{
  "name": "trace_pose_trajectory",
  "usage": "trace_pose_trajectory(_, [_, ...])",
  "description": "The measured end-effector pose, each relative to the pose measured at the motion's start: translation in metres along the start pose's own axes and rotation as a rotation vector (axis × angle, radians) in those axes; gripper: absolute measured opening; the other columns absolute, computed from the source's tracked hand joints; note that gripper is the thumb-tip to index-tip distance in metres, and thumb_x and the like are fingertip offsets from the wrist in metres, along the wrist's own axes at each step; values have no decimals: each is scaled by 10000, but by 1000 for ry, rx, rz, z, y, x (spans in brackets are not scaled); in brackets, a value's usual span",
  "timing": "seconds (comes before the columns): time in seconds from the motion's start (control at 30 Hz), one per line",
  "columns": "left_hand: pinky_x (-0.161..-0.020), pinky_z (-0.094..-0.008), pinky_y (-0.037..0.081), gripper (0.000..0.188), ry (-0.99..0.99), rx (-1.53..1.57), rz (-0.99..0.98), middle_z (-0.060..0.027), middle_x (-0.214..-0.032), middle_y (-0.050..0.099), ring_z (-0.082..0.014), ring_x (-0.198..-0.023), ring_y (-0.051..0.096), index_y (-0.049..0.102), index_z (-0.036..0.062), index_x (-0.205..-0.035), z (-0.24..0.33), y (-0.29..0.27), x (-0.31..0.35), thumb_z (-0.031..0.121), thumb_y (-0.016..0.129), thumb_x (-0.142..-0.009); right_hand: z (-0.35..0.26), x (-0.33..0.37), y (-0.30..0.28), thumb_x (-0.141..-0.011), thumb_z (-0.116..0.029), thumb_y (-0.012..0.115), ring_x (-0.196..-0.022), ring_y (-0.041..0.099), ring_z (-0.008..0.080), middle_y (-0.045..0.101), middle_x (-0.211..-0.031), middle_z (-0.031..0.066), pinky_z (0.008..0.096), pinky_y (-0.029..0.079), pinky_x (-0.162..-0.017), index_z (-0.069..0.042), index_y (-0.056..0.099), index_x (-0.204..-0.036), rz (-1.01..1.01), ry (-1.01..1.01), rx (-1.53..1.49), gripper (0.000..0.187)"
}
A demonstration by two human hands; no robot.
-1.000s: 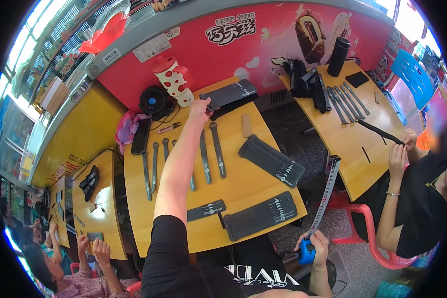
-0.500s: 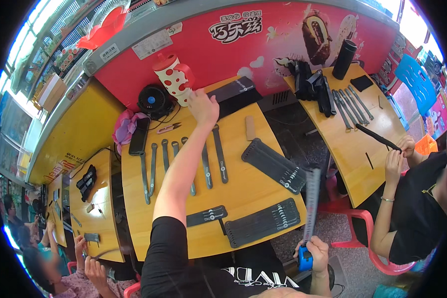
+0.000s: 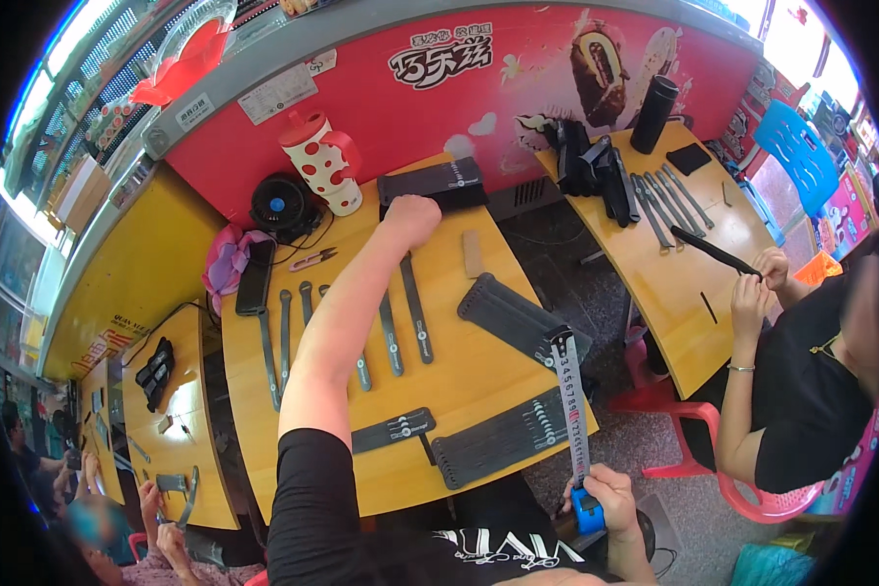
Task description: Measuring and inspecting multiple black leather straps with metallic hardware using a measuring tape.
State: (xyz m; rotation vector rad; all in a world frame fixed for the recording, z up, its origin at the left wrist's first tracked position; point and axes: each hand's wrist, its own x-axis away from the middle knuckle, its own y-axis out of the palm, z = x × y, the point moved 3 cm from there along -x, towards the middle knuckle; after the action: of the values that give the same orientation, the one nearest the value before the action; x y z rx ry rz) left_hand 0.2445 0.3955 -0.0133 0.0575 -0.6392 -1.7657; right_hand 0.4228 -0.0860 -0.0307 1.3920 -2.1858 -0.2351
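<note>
My left hand (image 3: pixel 417 220) reaches across the table, its fingers curled under at the front edge of a stack of black straps (image 3: pixel 438 181); what they hold, if anything, is hidden. In my right hand (image 3: pixel 610 498) is a blue tape measure (image 3: pixel 587 512), held off the table's near right corner. Its metal tape (image 3: pixel 569 400) sticks out upward over the strap bundles. Below my left arm, several single dark straps (image 3: pixel 416 313) lie in a row. Two fanned bundles of black straps, an angled one (image 3: pixel 513 314) and a nearer one (image 3: pixel 498 444), rest at the right.
A polka-dot cup (image 3: pixel 324 171), a small black fan (image 3: pixel 278 205), a phone (image 3: pixel 255 278) and thread snips (image 3: pixel 313 260) occupy the far left. A brown strip (image 3: pixel 472 254) lies right of centre. Across a gap, a co-worker's hands (image 3: pixel 760 278) hold a black strap at another table (image 3: pixel 689 322).
My left hand has gone from spread fingers beside the cup to curled fingers by the black stack. The measuring tape has swung leftward and tilted. The whole view has shifted slightly.
</note>
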Motion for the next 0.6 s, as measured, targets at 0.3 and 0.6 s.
trace_pose_trajectory(0.3, [-480, -325, 410, 202, -57, -169, 158, -113, -895, 663, -298, -701, 690, 491, 78, -1123, -2, -28, -38, 162, 574, -959, 4, 44, -10, -937, -139, 446, -642, 649, 287, 634, -801, 203, 363, 549, -605, 24, 573, -950, 85, -35, 56, 207])
trace_pose_trajectory(0.6, [-505, -317, 448, 160, -7, -257, -35, -113, -881, 664, -285, -715, 696, 538, 71, -1058, -14, 121, -44, 170, 595, -947, -14, 114, -35, -926, -141, 453, -643, 652, 282, 634, -796, 195, 361, 553, -605, 29, 563, -945, 274, -173, 22, 204])
